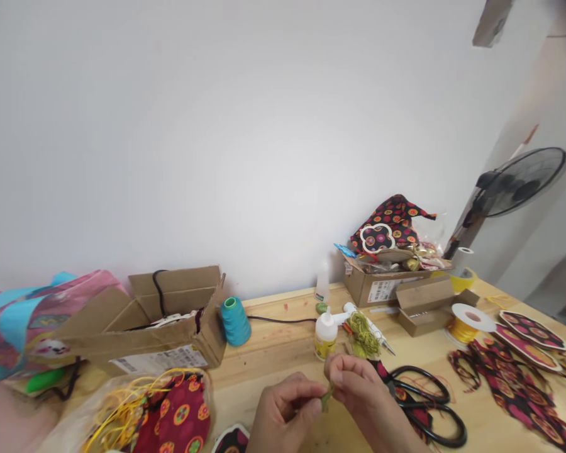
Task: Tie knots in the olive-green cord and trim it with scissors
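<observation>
My left hand (290,406) and my right hand (358,393) meet over the front of the wooden table. Both are closed in a pinch on a short piece of green cord (327,397), which shows between the fingertips. Just beyond the fingers stands a white glue bottle (326,333) with a yellow label. Behind my right hand lies a hank of olive-green cord (363,333). Black-handled scissors (429,402) rest to the right of that hand, their blades partly hidden. A dark patterned piece with a white edge (232,439) is by my left wrist.
An open cardboard box (165,343), a teal thread cone (236,322) and a bag of yellow cord and red cloth (174,415) are at left. A filled box (382,283), a yellow ribbon spool (471,321) and patterned fabric scraps (514,390) are at right, near a fan (523,182).
</observation>
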Tool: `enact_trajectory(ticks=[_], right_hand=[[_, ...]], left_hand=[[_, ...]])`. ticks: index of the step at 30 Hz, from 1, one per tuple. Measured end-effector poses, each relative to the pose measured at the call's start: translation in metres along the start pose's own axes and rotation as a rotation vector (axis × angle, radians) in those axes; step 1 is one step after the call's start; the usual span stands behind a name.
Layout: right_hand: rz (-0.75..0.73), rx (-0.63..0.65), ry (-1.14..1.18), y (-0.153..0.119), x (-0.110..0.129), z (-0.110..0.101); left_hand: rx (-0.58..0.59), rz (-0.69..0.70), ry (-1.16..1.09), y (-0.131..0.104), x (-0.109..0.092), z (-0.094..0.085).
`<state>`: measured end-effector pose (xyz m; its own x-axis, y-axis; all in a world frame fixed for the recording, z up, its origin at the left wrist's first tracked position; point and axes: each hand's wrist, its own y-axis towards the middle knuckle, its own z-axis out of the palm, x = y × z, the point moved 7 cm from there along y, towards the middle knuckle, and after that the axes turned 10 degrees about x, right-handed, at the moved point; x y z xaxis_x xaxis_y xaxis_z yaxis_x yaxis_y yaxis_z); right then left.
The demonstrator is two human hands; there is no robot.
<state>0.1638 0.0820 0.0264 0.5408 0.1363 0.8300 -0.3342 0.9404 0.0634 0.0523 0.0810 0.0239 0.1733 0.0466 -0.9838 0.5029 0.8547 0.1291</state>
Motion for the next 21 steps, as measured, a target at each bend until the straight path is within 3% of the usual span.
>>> enact_trajectory(ticks=[4, 10, 21], right_hand=[[0.022, 0.025, 0.064, 0.004, -0.007, 0.0], [0.026, 0.032, 0.057, 0.002, -0.005, 0.002], [0.008, 0.006, -0.319, -0.003, 0.008, 0.003]], left_hand=[[-0.003, -0.01, -0.028, -0.001, 0.0, 0.001], [-0.1, 0.012, -0.051, -0.002, -0.005, -0.001], [-0.144, 0.049, -0.007, -0.003, -0.013, -0.001]])
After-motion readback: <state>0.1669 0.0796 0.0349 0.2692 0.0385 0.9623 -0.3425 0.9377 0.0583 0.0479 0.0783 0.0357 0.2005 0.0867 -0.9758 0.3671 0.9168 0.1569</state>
